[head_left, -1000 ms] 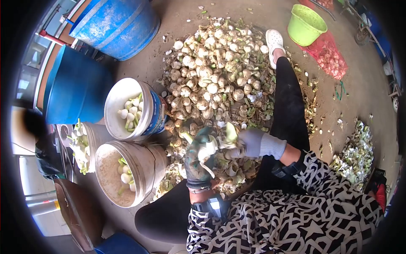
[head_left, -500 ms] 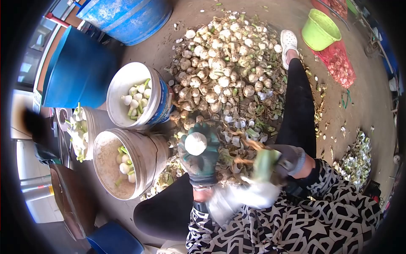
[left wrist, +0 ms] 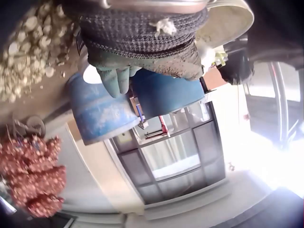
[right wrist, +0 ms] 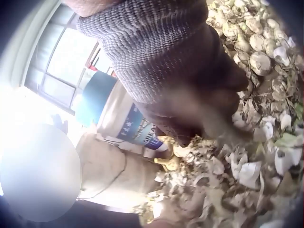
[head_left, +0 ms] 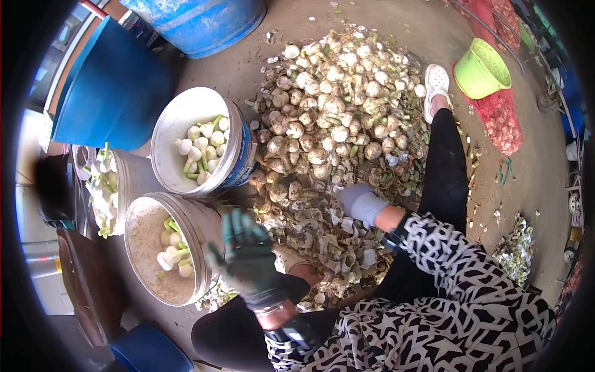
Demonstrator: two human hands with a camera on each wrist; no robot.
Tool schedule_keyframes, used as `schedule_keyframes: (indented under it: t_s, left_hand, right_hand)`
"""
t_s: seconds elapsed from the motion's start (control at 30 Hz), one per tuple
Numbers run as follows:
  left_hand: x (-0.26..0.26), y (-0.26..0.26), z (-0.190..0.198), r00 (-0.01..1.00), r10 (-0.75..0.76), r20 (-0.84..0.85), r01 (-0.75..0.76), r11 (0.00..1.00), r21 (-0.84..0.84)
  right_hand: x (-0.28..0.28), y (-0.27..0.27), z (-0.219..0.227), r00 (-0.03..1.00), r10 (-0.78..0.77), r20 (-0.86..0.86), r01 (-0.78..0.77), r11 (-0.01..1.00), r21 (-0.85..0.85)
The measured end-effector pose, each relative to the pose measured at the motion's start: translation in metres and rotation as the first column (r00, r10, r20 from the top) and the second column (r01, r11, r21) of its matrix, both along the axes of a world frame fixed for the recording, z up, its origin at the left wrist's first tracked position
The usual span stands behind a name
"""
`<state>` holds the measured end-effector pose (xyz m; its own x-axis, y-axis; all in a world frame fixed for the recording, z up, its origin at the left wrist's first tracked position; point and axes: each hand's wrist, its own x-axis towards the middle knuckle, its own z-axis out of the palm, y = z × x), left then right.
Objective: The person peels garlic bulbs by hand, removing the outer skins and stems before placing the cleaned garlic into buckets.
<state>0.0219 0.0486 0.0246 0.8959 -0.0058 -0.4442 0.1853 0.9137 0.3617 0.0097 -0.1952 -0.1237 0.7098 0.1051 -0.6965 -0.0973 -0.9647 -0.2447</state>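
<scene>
My left hand [head_left: 248, 257], in a dark green coated glove, spreads its fingers and holds nothing beside the mouth of the lower white bucket [head_left: 207, 248]. A few clean white garlic bulbs [head_left: 170, 257] with green stems lie inside that bucket. My right hand [head_left: 359, 201], in a grey glove, reaches down at the near edge of a big heap of unpeeled garlic [head_left: 334, 105]. In the right wrist view its fingers are dark and blurred, close over loose garlic skins [right wrist: 249, 173]; I cannot tell whether they grip anything.
A white bucket with a blue label [head_left: 164, 149] holds more cleaned garlic, and another full bucket [head_left: 133, 180] stands to its left. Large blue tubs [head_left: 111, 87] stand behind. A lime green bucket [head_left: 482, 68] and red net sacks of garlic [head_left: 502, 127] are at the far right.
The white bulb on my left palm has left the hand, which has swung left to the lower bucket. My right hand has let go of the blurred leafy peelings and moved forward to the heap.
</scene>
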Motion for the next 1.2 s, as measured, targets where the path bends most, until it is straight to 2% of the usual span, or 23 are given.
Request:
schedule_keyframes:
  t_s: [0.13,0.2,0.23,0.27,0.33,0.43,0.47,0.53,0.57,0.6,0.67,0.7,0.73,0.77,0.8,0.83,0.87,0.9,1.0,1.07,1.13,1.17,1.2]
  left_hand:
    - [0.0,-0.013,-0.056,0.985,-0.147,-0.091,0.149,0.989,0.014]
    - [0.002,-0.016,-0.073,0.985,-0.155,-0.075,0.16,0.985,0.065]
    - [0.004,-0.017,-0.076,0.979,-0.157,-0.133,0.18,0.967,0.181]
    - [0.006,-0.019,-0.078,0.97,-0.152,-0.189,0.204,0.935,0.292]
    - [0.005,-0.019,-0.088,0.958,-0.189,-0.215,0.273,0.827,0.491]
    - [0.003,-0.022,-0.107,0.89,-0.331,-0.314,0.429,0.375,0.822]
    - [0.002,-0.027,-0.118,0.89,-0.442,-0.113,0.107,-0.039,0.994]
    - [-0.001,-0.023,-0.127,0.758,-0.64,-0.126,-0.07,-0.272,0.96]
    - [-0.004,-0.031,-0.121,0.719,-0.674,-0.168,0.227,0.0,0.974]
    - [-0.004,-0.04,-0.103,0.699,-0.694,-0.174,0.299,0.062,0.952]
    - [-0.007,-0.054,-0.072,0.684,-0.727,0.068,0.34,0.4,0.851]
    - [-0.015,-0.062,-0.067,0.728,-0.662,0.179,0.256,0.504,0.825]
    - [-0.022,-0.062,-0.064,0.722,-0.667,0.184,0.193,0.45,0.872]
    - [-0.028,-0.07,-0.05,0.696,-0.68,0.232,0.083,0.397,0.914]
    - [-0.033,-0.077,-0.039,0.664,-0.696,0.272,-0.029,0.34,0.94]
    - [-0.037,-0.081,-0.034,0.656,-0.701,0.28,-0.032,0.345,0.938]
    - [-0.04,-0.084,-0.031,0.618,-0.736,0.276,-0.195,0.197,0.961]
    - [-0.044,-0.085,-0.028,0.587,-0.767,0.26,-0.355,0.045,0.934]
    - [-0.053,-0.087,-0.02,0.604,-0.741,0.294,-0.256,0.168,0.952]
    - [-0.057,-0.088,-0.027,0.616,-0.709,0.343,-0.234,0.251,0.939]
    - [-0.062,-0.089,-0.022,0.709,-0.648,0.277,0.279,0.618,0.735]
    - [-0.062,-0.091,-0.008,0.719,-0.659,0.22,0.419,0.664,0.62]
    - [-0.059,-0.088,-0.026,0.654,-0.744,0.138,0.337,0.449,0.827]
  right_hand:
    - [0.051,0.049,-0.053,0.968,-0.114,0.225,0.077,0.983,0.169]
    - [0.08,0.073,-0.072,0.998,-0.067,-0.007,0.067,0.992,0.105]
    - [0.084,0.081,-0.081,0.98,-0.191,-0.046,0.194,0.98,0.053]
    - [0.078,0.092,-0.135,0.924,-0.244,0.294,0.248,0.969,0.023]
    - [0.085,0.091,-0.132,0.963,-0.236,0.132,0.23,0.972,0.054]
    - [0.068,0.067,-0.082,0.992,-0.004,0.127,-0.016,0.988,0.154]
    - [0.055,0.061,-0.056,0.97,0.015,0.243,-0.054,0.986,0.155]
    - [0.026,0.044,-0.03,0.783,0.229,0.578,-0.309,0.95,0.043]
    - [0.012,0.036,-0.008,0.722,0.218,0.657,-0.313,0.949,0.029]
    - [0.001,0.028,0.02,0.649,0.207,0.732,-0.315,0.949,0.012]
    - [-0.004,0.0,0.063,0.589,-0.281,0.758,-0.173,0.872,0.459]
    - [-0.022,-0.017,0.073,0.59,-0.597,0.544,0.059,0.703,0.708]
    - [-0.037,-0.024,0.074,0.518,-0.826,0.222,0.278,0.408,0.87]
    - [-0.033,-0.037,0.084,0.745,-0.666,-0.025,0.333,0.339,0.88]
    - [-0.043,-0.027,0.081,0.71,-0.702,-0.054,0.461,0.406,0.789]
    - [-0.053,-0.01,0.095,0.599,-0.779,-0.186,0.471,0.154,0.869]
    - [-0.06,0.004,0.11,0.488,-0.806,-0.335,0.437,-0.107,0.893]
    - [-0.062,0.007,0.109,0.435,-0.81,-0.395,0.415,-0.209,0.886]
    - [-0.072,0.002,0.113,0.495,-0.774,-0.394,0.321,-0.258,0.911]
    - [-0.078,-0.009,0.125,0.54,-0.799,-0.265,0.309,-0.104,0.945]
    - [-0.082,-0.015,0.135,0.598,-0.791,0.132,0.197,0.304,0.932]
    - [-0.083,-0.014,0.131,0.547,-0.79,0.278,0.068,0.373,0.925]
    - [-0.086,-0.016,0.131,0.552,-0.787,0.275,0.071,0.373,0.925]
